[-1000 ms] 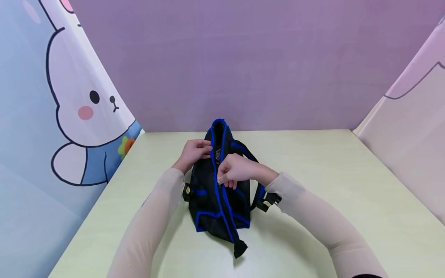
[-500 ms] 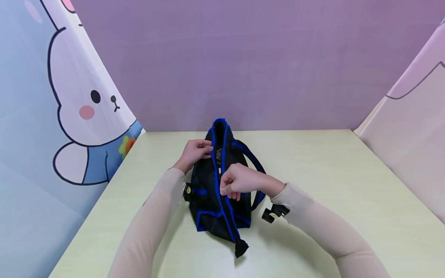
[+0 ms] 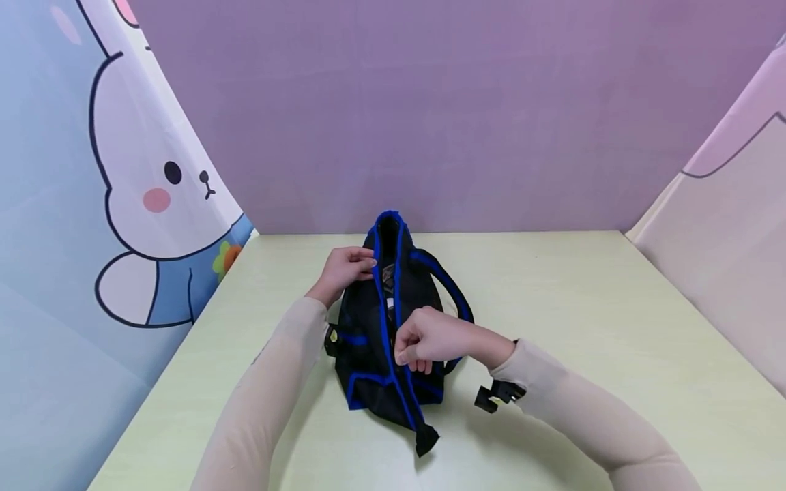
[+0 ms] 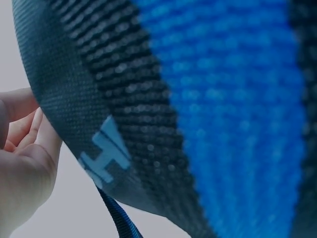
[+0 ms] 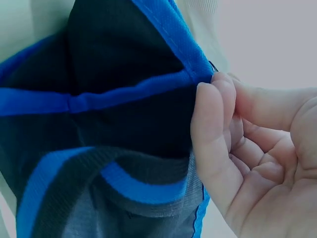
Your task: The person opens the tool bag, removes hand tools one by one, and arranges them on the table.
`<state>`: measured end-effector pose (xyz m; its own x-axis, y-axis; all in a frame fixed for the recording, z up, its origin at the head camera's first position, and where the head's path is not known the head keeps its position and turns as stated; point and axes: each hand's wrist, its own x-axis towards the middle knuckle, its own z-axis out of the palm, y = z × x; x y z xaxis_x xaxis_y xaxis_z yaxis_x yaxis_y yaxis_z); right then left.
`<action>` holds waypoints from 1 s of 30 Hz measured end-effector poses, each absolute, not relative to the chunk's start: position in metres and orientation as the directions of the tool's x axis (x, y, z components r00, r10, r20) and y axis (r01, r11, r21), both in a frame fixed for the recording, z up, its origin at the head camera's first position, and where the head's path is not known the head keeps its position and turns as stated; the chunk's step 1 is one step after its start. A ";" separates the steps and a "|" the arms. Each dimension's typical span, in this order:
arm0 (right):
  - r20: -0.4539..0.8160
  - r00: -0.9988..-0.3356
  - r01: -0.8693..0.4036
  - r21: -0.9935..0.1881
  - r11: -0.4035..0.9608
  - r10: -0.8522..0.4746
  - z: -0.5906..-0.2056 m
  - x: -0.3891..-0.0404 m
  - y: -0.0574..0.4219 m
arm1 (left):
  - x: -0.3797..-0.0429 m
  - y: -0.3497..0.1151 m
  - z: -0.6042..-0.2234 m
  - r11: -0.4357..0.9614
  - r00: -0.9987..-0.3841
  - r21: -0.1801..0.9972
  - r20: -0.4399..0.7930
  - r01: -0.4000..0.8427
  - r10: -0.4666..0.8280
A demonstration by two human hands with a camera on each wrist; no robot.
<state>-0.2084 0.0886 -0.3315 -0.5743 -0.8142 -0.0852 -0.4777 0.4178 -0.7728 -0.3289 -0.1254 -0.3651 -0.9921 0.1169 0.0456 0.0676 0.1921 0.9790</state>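
Right grip (image 3: 430, 337) shifted lower along the backpack (image 3: 362, 310)

Backpack: on the worktop (image 3: 552, 293), centre.
Opening (image 3: 388, 239): more exposed; further parted, I judge.
Right grip: fingertips pinched at the opening's edge, exact piece too small to tell.
Left grip (image 3: 344, 268): pinching the edge farther up, unmoved.
Strap (image 3: 447, 281): looped beside my right grip, possible snag.
Behind: purple wall (image 3: 430, 102).

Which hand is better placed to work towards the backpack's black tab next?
The right hand, probably: it pinches at the blue edging nearer the tab, while the left hand holds the backpack farther up.
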 end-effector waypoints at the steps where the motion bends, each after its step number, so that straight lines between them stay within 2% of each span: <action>1: -0.084 -0.572 -0.479 -0.773 0.415 -0.816 -0.332 -0.207 0.089 | -0.329 -0.125 -0.365 0.192 -0.992 0.979 0.046 0.068 0.116; 14: -0.074 -0.548 -0.550 -0.718 0.426 -0.833 -0.343 -0.180 0.093 | -0.326 -0.128 -0.367 0.179 -0.991 0.981 0.058 0.079 0.117; 23: -0.114 -0.527 -0.537 -0.723 0.434 -0.842 -0.352 -0.162 0.099 | -0.326 -0.130 -0.368 0.174 -0.992 0.982 0.054 0.073 0.115; 30: -0.151 -0.517 -0.491 -0.754 0.437 -0.843 -0.354 -0.162 0.101 | -0.324 -0.131 -0.368 0.173 -0.992 0.982 0.054 0.074 0.113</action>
